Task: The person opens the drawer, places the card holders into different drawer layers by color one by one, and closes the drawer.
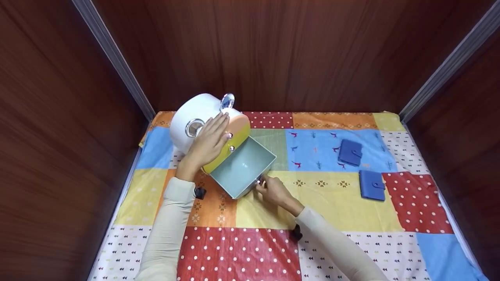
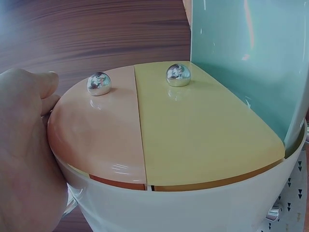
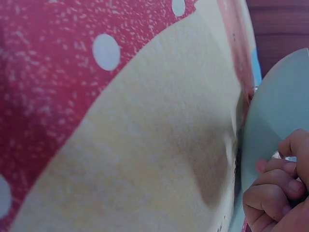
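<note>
A small white storage cabinet [image 1: 181, 121] with a rounded body lies at the back left, its drawer fronts facing right and towards me. My left hand [image 1: 207, 144] rests on its white top with fingers stretched out, beside the peach drawer front [image 2: 106, 135]. Next to that is a yellow drawer front [image 2: 207, 130]; both have silver ball knobs and sit in the body. The pale green drawer [image 1: 242, 168] is pulled well out, with its bare inside showing. My right hand [image 1: 275, 191] pinches the silver knob [image 1: 258, 182] on the green drawer, fingers curled.
Two blue strap-closed booklets, the farther booklet [image 1: 350, 152] and the nearer booklet [image 1: 372, 185], lie on the right. A patchwork cloth [image 1: 324, 203] covers the table. Dark wood-grain panels [image 1: 273, 54] enclose the back and both sides.
</note>
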A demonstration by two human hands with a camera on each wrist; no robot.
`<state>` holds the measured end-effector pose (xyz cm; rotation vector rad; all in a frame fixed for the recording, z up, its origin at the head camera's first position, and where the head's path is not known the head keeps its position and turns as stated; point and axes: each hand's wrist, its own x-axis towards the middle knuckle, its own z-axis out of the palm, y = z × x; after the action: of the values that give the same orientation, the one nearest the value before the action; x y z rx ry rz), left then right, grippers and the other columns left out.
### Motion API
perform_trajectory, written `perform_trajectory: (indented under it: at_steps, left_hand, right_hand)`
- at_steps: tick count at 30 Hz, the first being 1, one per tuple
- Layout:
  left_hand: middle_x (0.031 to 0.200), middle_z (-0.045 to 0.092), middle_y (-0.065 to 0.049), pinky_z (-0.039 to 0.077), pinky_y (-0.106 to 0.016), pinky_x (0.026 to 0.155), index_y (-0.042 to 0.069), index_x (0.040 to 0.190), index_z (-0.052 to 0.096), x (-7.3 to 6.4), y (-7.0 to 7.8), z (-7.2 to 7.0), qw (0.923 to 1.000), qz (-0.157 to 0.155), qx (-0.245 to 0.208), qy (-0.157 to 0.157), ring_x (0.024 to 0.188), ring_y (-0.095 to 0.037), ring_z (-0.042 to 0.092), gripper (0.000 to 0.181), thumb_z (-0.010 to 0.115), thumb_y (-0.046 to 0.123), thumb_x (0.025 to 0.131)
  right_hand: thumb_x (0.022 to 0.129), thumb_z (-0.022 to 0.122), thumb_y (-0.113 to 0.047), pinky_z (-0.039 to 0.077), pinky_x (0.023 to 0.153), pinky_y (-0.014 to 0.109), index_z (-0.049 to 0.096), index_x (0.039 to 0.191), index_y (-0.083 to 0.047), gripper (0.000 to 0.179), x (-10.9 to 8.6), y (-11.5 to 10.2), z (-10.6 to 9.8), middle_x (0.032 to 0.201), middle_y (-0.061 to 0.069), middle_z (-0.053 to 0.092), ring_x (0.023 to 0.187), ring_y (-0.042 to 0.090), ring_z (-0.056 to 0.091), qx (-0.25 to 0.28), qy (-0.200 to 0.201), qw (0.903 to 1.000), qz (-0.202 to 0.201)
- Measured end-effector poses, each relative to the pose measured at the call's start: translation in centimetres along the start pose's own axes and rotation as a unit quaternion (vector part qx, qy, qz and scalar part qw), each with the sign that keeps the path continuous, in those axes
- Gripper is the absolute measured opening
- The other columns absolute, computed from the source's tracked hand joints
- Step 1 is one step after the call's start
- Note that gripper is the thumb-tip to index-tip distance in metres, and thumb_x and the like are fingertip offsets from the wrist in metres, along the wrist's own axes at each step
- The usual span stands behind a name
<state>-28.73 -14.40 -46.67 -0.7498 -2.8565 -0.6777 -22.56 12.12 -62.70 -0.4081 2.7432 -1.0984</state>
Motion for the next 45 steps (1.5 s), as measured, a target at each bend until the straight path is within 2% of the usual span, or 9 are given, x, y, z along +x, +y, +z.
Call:
perform_trajectory:
  at_steps: [6,14,22,28,36,45]
  left_hand:
    - [0.179,0.020,-0.006,0.007,-0.043,0.139,0.008,0.170,0.024,0.00,-0.11,0.07,1.0000,-0.001,-0.002,-0.003,0.168,-0.026,0.014,0.061,0.041,0.032,0.116]
    - [0.179,0.020,-0.006,0.007,-0.042,0.139,0.009,0.170,0.024,-0.02,-0.05,0.04,1.0000,0.001,-0.001,-0.002,0.168,-0.026,0.015,0.061,0.041,0.033,0.116]
    - [0.178,0.024,-0.007,0.009,-0.043,0.139,0.007,0.169,0.027,-0.13,0.02,0.03,0.9999,0.007,-0.004,0.007,0.167,-0.027,0.017,0.060,0.042,0.032,0.116]
    - [0.178,0.025,-0.007,0.010,-0.044,0.139,0.006,0.168,0.028,-0.12,-0.02,0.00,0.9999,0.010,-0.007,0.011,0.167,-0.028,0.018,0.059,0.042,0.031,0.116]
    - [0.179,0.021,-0.006,0.007,-0.042,0.139,0.008,0.169,0.025,-0.04,0.00,-0.07,1.0000,0.003,-0.005,0.000,0.168,-0.026,0.015,0.060,0.040,0.032,0.116]
    - [0.179,0.022,-0.006,0.008,-0.044,0.139,0.007,0.169,0.025,-0.04,-0.08,-0.09,0.9999,0.007,-0.007,0.006,0.168,-0.027,0.016,0.060,0.041,0.031,0.116]
  right_hand:
    - [0.104,0.066,-0.024,0.046,0.052,0.024,0.070,0.113,-0.005,0.022,-0.32,0.25,-0.01,0.079,0.005,0.070,0.063,0.011,0.055,0.005,0.001,1.0000,0.003]
    - [0.104,0.066,-0.024,0.053,0.058,0.027,0.070,0.115,-0.006,0.022,-0.49,0.42,-0.03,0.089,0.008,0.075,0.069,0.013,0.060,0.007,0.000,0.9999,0.010]
    - [0.104,0.066,-0.024,0.047,0.053,0.024,0.071,0.111,-0.006,0.020,-0.77,0.63,-0.03,0.079,0.003,0.069,0.065,0.011,0.056,0.006,-0.003,1.0000,0.004]
    - [0.104,0.067,-0.024,0.045,0.051,0.022,0.071,0.114,-0.007,0.020,-0.81,0.66,0.01,0.079,0.002,0.069,0.063,0.010,0.055,0.008,-0.005,1.0000,0.003]
    - [0.105,0.067,-0.024,0.048,0.052,0.024,0.071,0.116,-0.005,0.023,-0.87,0.58,-0.04,0.081,0.004,0.070,0.064,0.011,0.056,0.017,-0.009,0.9998,0.008]
    - [0.104,0.067,-0.024,0.050,0.052,0.024,0.071,0.114,-0.006,0.021,-0.83,0.63,-0.32,0.083,0.005,0.072,0.064,0.011,0.058,0.018,-0.004,0.9998,0.011]
